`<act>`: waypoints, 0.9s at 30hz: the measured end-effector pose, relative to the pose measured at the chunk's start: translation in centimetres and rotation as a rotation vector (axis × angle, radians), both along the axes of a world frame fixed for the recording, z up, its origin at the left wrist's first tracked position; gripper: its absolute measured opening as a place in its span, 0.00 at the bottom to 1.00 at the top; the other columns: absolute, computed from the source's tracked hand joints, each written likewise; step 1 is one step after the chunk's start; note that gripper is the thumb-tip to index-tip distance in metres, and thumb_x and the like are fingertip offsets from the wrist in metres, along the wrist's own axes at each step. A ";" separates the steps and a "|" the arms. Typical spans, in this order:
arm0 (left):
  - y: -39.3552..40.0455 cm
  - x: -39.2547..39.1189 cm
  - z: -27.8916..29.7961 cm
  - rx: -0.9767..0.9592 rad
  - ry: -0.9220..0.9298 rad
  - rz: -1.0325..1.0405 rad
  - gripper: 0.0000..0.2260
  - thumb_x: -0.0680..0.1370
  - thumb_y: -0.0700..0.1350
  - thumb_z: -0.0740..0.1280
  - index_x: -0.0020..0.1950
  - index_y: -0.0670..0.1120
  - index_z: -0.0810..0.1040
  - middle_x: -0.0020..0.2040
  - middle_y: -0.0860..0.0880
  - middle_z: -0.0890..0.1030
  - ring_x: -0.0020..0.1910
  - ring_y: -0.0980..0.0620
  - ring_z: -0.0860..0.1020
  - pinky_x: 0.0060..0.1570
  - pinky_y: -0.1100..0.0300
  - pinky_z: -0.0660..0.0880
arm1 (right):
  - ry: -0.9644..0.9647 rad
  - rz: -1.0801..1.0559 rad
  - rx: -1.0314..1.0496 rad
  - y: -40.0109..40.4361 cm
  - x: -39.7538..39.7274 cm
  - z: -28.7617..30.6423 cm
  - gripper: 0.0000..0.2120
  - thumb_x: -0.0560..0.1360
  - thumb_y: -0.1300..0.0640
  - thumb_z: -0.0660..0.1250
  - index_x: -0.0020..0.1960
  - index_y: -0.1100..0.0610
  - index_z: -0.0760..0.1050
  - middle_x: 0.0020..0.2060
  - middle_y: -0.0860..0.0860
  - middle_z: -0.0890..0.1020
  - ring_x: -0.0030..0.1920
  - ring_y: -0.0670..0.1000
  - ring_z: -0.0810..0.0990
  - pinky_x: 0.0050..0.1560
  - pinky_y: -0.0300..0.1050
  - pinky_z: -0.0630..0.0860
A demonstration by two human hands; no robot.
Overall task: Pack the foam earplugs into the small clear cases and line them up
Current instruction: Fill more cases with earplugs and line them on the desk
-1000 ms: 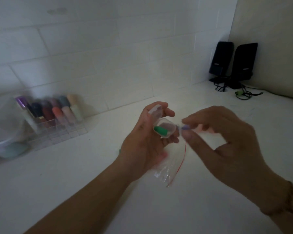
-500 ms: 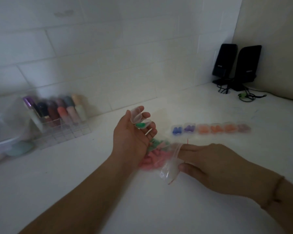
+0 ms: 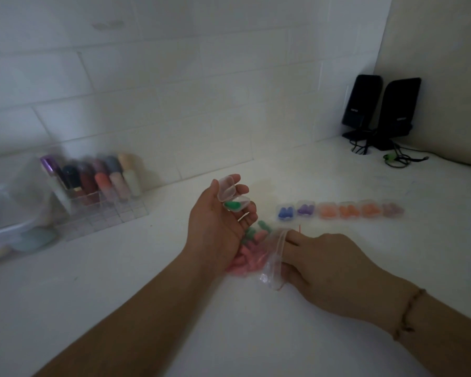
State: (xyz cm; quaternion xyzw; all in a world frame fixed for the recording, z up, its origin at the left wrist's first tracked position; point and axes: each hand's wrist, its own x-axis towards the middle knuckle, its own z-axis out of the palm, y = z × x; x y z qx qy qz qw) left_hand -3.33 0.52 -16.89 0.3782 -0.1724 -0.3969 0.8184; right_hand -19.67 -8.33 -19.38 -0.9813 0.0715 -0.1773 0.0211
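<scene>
- the right hand lies palm down on the white counter, its fingers going into the mouth of a clear plastic bag and pinching it.
- loose pink and green earplugs lie in the bag, between the two hands.
- the left hand is raised, palm up, fingers curled around an open clear case with a green earplug inside.
- further right, a row of six filled cases stands on the counter.
- at the back wall are a rack of bottles and two black speakers.
</scene>
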 end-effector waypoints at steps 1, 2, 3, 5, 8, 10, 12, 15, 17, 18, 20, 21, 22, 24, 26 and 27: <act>0.0 0.0 0.0 0.004 -0.002 0.004 0.15 0.81 0.50 0.55 0.56 0.42 0.74 0.44 0.44 0.76 0.35 0.48 0.73 0.37 0.56 0.71 | -0.009 -0.002 0.014 0.1 0.0 0.0 0.16 0.76 0.44 0.53 0.61 0.40 0.72 0.58 0.40 0.80 0.28 0.51 0.80 0.25 0.42 0.70; 0.0 0.0 0.0 0.008 -0.005 0.010 0.15 0.81 0.50 0.55 0.56 0.42 0.74 0.44 0.44 0.76 0.35 0.48 0.73 0.37 0.56 0.71 | -0.023 -0.005 0.026 0.3 0.0 0.1 0.17 0.76 0.44 0.52 0.61 0.40 0.74 0.58 0.39 0.80 0.30 0.51 0.80 0.26 0.42 0.71; 0.0 0.0 0.0 0.011 -0.011 0.015 0.15 0.81 0.50 0.55 0.56 0.42 0.74 0.44 0.44 0.75 0.35 0.48 0.73 0.37 0.56 0.71 | -0.036 -0.007 0.035 0.3 0.0 0.1 0.18 0.77 0.44 0.52 0.61 0.40 0.74 0.57 0.39 0.79 0.33 0.51 0.81 0.28 0.42 0.73; 0.0 -0.1 0.1 0.017 -0.024 0.022 0.14 0.81 0.50 0.55 0.56 0.42 0.75 0.44 0.44 0.76 0.35 0.48 0.73 0.37 0.56 0.71 | -0.075 -0.005 0.060 0.2 -0.1 0.4 0.16 0.77 0.43 0.54 0.58 0.40 0.75 0.55 0.39 0.79 0.39 0.50 0.82 0.31 0.45 0.77; 0.1 -0.1 0.2 0.030 -0.034 0.029 0.14 0.81 0.50 0.55 0.56 0.42 0.75 0.44 0.44 0.76 0.35 0.47 0.73 0.37 0.56 0.71 | -0.159 -0.029 0.109 -0.5 -0.7 1.1 0.09 0.75 0.44 0.58 0.50 0.40 0.76 0.50 0.37 0.79 0.43 0.44 0.82 0.35 0.45 0.78; 0.3 -0.2 0.5 0.028 -0.064 0.024 0.14 0.81 0.50 0.56 0.57 0.42 0.74 0.45 0.44 0.75 0.35 0.47 0.73 0.38 0.56 0.71 | -0.192 -0.051 0.165 -0.9 -1.5 2.0 0.08 0.75 0.41 0.60 0.48 0.40 0.78 0.44 0.35 0.79 0.39 0.34 0.78 0.37 0.37 0.75; 0.7 -0.4 0.9 0.004 -0.102 -0.006 0.15 0.77 0.50 0.62 0.56 0.41 0.75 0.47 0.42 0.74 0.36 0.47 0.73 0.39 0.55 0.71 | -0.284 -0.029 0.317 -0.8 -2.4 3.4 0.09 0.74 0.39 0.64 0.46 0.41 0.80 0.39 0.35 0.80 0.31 0.36 0.75 0.35 0.27 0.68; 1.3 -1.3 1.4 -0.081 -0.173 -0.157 0.20 0.68 0.50 0.70 0.54 0.41 0.76 0.48 0.41 0.74 0.37 0.46 0.73 0.39 0.55 0.71 | -0.499 0.057 0.499 -0.2 -3.1 5.2 0.05 0.72 0.43 0.72 0.45 0.43 0.81 0.39 0.36 0.82 0.30 0.43 0.77 0.28 0.28 0.68; 1.5 -2.0 1.4 -0.133 -0.230 -0.291 0.22 0.68 0.51 0.73 0.56 0.40 0.76 0.50 0.40 0.74 0.39 0.44 0.73 0.41 0.53 0.71 | -0.585 0.065 0.490 0.6 -2.9 5.8 0.07 0.69 0.44 0.71 0.45 0.44 0.81 0.40 0.36 0.82 0.33 0.42 0.78 0.26 0.33 0.70; 1.5 -2.4 1.4 -0.142 -0.257 -0.343 0.23 0.69 0.53 0.73 0.56 0.40 0.75 0.51 0.40 0.73 0.41 0.41 0.72 0.42 0.52 0.70 | -0.609 0.063 0.487 1.0 -2.7 5.7 0.07 0.68 0.45 0.71 0.44 0.44 0.81 0.40 0.38 0.82 0.34 0.42 0.78 0.26 0.36 0.70; 1.6 -2.9 1.4 -0.133 -0.305 -0.418 0.23 0.71 0.54 0.71 0.57 0.40 0.73 0.52 0.40 0.73 0.44 0.39 0.71 0.43 0.52 0.70 | -0.621 0.055 0.485 1.4 -2.5 5.4 0.08 0.67 0.45 0.72 0.44 0.47 0.81 0.41 0.40 0.82 0.36 0.42 0.79 0.26 0.38 0.71; 1.7 -3.2 1.4 -0.124 -0.320 -0.445 0.21 0.74 0.53 0.68 0.58 0.39 0.72 0.52 0.40 0.73 0.43 0.41 0.72 0.42 0.53 0.71 | -0.623 0.041 0.490 1.4 -2.4 5.2 0.08 0.67 0.46 0.74 0.44 0.47 0.82 0.40 0.40 0.82 0.36 0.42 0.79 0.26 0.37 0.71; 1.7 -3.4 1.4 -0.115 -0.334 -0.463 0.18 0.77 0.51 0.65 0.59 0.39 0.71 0.51 0.40 0.74 0.41 0.44 0.73 0.41 0.55 0.72 | -0.633 0.028 0.504 1.4 -2.3 4.9 0.07 0.67 0.48 0.75 0.44 0.48 0.82 0.38 0.40 0.83 0.35 0.41 0.79 0.27 0.34 0.71; 1.7 -3.6 1.2 -0.093 -0.357 -0.481 0.15 0.80 0.48 0.55 0.59 0.39 0.69 0.51 0.41 0.75 0.40 0.46 0.74 0.40 0.56 0.72 | -0.643 0.027 0.525 1.1 -2.0 4.5 0.05 0.68 0.52 0.74 0.44 0.49 0.83 0.34 0.37 0.82 0.34 0.40 0.79 0.31 0.27 0.68; 1.7 -3.8 1.0 -0.096 -0.363 -0.502 0.15 0.80 0.47 0.52 0.59 0.38 0.69 0.49 0.42 0.75 0.40 0.46 0.74 0.41 0.56 0.72 | -0.611 0.041 0.474 1.0 -1.7 4.2 0.05 0.70 0.52 0.73 0.45 0.50 0.84 0.37 0.38 0.82 0.35 0.39 0.79 0.36 0.23 0.67; 1.7 -3.9 0.9 -0.106 -0.362 -0.516 0.15 0.80 0.47 0.52 0.58 0.38 0.69 0.47 0.43 0.76 0.40 0.47 0.74 0.41 0.56 0.72 | -0.586 0.040 0.438 0.9 -1.6 4.1 0.05 0.71 0.51 0.72 0.45 0.51 0.84 0.38 0.39 0.82 0.35 0.39 0.78 0.37 0.22 0.66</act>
